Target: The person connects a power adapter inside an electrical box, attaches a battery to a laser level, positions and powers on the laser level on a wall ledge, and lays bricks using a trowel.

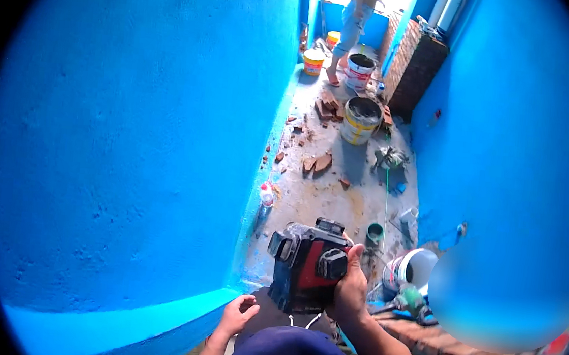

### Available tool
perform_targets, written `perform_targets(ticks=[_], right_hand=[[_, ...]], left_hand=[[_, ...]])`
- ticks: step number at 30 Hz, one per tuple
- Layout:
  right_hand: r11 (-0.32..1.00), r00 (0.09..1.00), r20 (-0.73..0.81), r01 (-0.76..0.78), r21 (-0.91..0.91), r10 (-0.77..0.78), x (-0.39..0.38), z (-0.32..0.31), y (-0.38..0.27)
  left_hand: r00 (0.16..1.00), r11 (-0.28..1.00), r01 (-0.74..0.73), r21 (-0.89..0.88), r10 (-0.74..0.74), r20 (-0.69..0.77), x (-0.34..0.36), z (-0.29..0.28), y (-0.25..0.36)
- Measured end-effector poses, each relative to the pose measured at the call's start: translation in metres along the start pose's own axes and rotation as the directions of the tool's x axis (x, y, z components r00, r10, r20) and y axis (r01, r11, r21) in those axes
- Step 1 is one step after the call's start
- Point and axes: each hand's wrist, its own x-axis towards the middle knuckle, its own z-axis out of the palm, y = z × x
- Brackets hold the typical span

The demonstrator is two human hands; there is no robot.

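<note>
The right hand [350,293] is closed around the side of a red and black laser level [305,267], holding it up above the near end of the floor [326,198]. The left hand [237,314] hangs just below the level, fingers loosely open and holding nothing. Farther down the floor stand buckets [360,120] and broken bricks [317,163], with another person [355,21] at the far end.

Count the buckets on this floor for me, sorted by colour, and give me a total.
Yellow buckets: 3, one by the left wall, one further back, one mid-floor
White buckets: 2, one by the other person's feet, one tipped near the right hand
Total: 5
</note>
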Motion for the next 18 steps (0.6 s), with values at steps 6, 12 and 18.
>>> perform_targets(ticks=[6,12,18], right_hand=[[0.998,0.992,0.122,-0.001,-0.065,0.009,0.054,0.007,-0.066],[0.919,0.962,0.128,0.267,-0.289,-0.239,0.158,-0.038,-0.083],[0.884,0.952,0.070,0.304,-0.355,-0.299,0.280,-0.056,-0.107]], left_hand=[[0.999,0.984,-0.038,0.174,0.036,0.015,0.084,0.026,0.046],[0.985,0.981,-0.173,0.091,0.169,0.044,0.202,0.053,0.140],[0.952,0.940,-0.168,-0.296,0.233,0.198,0.350,0.076,0.240]])
